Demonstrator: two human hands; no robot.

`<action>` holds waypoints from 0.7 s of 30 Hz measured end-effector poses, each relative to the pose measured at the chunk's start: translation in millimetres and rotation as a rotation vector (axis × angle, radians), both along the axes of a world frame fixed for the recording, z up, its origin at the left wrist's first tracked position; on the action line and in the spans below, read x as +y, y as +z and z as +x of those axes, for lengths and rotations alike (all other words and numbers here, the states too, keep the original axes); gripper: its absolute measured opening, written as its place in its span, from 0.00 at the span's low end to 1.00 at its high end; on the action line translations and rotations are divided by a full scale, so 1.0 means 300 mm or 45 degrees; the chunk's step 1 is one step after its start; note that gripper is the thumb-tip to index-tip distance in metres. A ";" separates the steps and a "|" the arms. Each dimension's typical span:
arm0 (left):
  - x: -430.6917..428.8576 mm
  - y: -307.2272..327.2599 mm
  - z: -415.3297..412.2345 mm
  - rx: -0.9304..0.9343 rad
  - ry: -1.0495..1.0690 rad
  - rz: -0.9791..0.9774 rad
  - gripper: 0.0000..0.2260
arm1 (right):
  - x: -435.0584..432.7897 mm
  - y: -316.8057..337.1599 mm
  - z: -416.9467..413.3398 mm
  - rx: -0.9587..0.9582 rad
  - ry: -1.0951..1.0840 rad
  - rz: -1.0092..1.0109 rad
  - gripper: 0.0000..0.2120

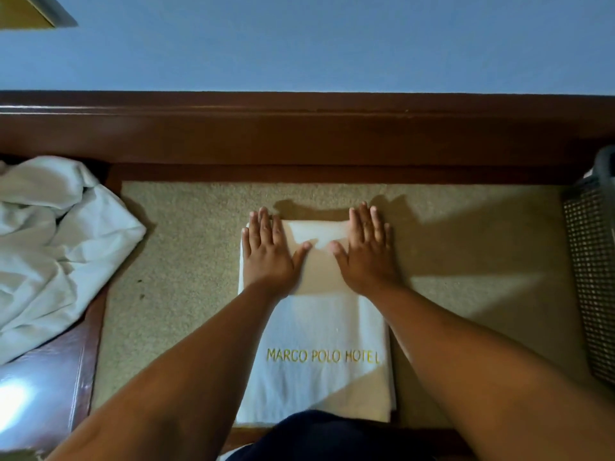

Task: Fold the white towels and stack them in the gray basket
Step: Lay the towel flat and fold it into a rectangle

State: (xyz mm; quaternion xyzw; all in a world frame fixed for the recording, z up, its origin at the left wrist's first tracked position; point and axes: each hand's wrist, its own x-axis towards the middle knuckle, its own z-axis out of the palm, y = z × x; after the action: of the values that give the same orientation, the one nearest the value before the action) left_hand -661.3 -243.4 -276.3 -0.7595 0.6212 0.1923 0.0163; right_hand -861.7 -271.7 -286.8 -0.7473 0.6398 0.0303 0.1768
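A folded white towel (319, 331) with yellow "MARCO POLO HOTEL" lettering lies flat on the beige table top, long side running away from me. My left hand (268, 252) presses flat on its far left corner, fingers straight and spread. Pressing flat on the far right corner is my right hand (364, 249), its fingers reaching just past the towel's far edge. The gray basket (590, 271) with a woven mesh wall stands at the right edge of the view, only partly visible.
A crumpled pile of white cloth (56, 241) lies at the left, over the table's dark wooden border. A dark wooden ledge (299, 134) and a blue wall run along the back. Beige surface (482, 244) shows between the towel and the basket.
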 end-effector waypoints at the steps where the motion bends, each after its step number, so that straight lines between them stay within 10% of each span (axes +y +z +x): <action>1: -0.010 0.009 0.001 0.009 0.008 0.000 0.39 | -0.018 0.014 -0.001 -0.003 0.005 0.036 0.36; 7: 0.086 0.008 -0.007 0.154 -0.487 -0.237 0.29 | 0.099 0.067 0.040 -0.129 0.254 -0.219 0.31; 14: 0.107 0.028 -0.037 0.161 -0.017 -0.080 0.33 | 0.246 0.019 -0.018 -0.035 0.028 -0.062 0.34; 21: 0.469 0.008 0.043 0.048 -0.556 -0.147 0.37 | 0.408 0.042 -0.089 0.063 0.077 -0.053 0.36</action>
State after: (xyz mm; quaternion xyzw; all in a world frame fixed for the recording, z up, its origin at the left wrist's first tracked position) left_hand -648.5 -102.5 -273.8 -0.6028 0.7811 0.1626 0.0025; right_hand -888.4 -149.4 -274.3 -0.7688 0.6217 0.0407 0.1441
